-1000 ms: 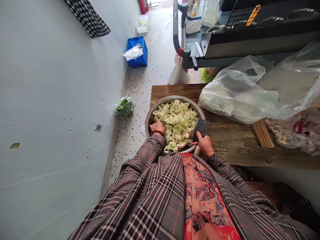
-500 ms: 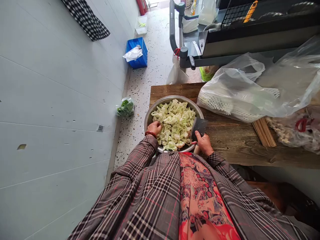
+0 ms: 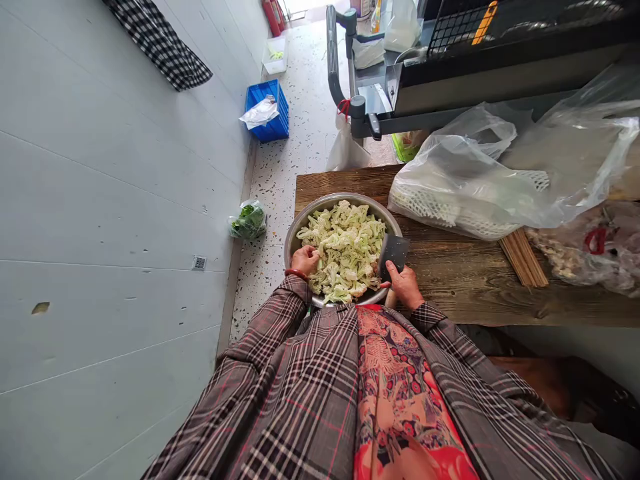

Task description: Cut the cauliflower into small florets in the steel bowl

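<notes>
A round metal basin full of cut cauliflower stands at the near left end of the wooden table. Inside its left side, my left hand, with a reddish bracelet at the wrist, pinches a cauliflower floret at the edge of the heap. My right hand grips a cleaver at the basin's right rim. The dark, broad blade tilts upward over the rim, and my thumb lies against it. Most of the cleaver's handle is hidden by my fingers.
On the wooden table lie clear plastic bags, a bundle of thin sticks and another filled bag. A cart stands beyond. Along the wall sit a bag of greens and a blue crate.
My left fingers have gone from curled down at the basin's left side to pinching at the heap's edge. The right hand keeps the cleaver nearly still. The whole view has shifted slightly.
</notes>
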### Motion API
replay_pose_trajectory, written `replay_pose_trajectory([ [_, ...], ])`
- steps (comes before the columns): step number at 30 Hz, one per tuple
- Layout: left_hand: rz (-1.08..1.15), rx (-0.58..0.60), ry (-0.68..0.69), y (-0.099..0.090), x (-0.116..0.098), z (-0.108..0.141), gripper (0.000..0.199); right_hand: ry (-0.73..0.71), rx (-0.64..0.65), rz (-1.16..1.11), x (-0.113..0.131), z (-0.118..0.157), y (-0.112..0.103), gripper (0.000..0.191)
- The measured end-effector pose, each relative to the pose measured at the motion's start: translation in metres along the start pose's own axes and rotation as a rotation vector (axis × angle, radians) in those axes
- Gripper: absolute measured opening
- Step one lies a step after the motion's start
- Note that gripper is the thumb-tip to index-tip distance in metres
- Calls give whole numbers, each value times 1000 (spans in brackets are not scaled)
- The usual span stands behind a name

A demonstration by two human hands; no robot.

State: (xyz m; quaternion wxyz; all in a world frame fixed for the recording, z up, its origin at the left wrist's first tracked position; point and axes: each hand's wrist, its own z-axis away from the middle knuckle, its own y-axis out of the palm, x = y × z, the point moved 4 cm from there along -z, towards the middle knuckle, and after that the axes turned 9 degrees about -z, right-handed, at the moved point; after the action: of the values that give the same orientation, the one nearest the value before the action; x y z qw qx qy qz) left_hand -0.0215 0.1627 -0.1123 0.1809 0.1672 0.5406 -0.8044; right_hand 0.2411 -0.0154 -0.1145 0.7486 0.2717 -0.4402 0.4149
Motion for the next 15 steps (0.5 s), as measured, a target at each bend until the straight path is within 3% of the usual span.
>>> replay_pose_trajectory([
  [8, 491, -12, 144, -42, 1, 30, 24, 11, -18, 16, 1, 1, -2, 55],
  [15, 733, 37, 188, -50, -5, 50, 20, 12, -25, 8, 3, 3, 0, 57],
])
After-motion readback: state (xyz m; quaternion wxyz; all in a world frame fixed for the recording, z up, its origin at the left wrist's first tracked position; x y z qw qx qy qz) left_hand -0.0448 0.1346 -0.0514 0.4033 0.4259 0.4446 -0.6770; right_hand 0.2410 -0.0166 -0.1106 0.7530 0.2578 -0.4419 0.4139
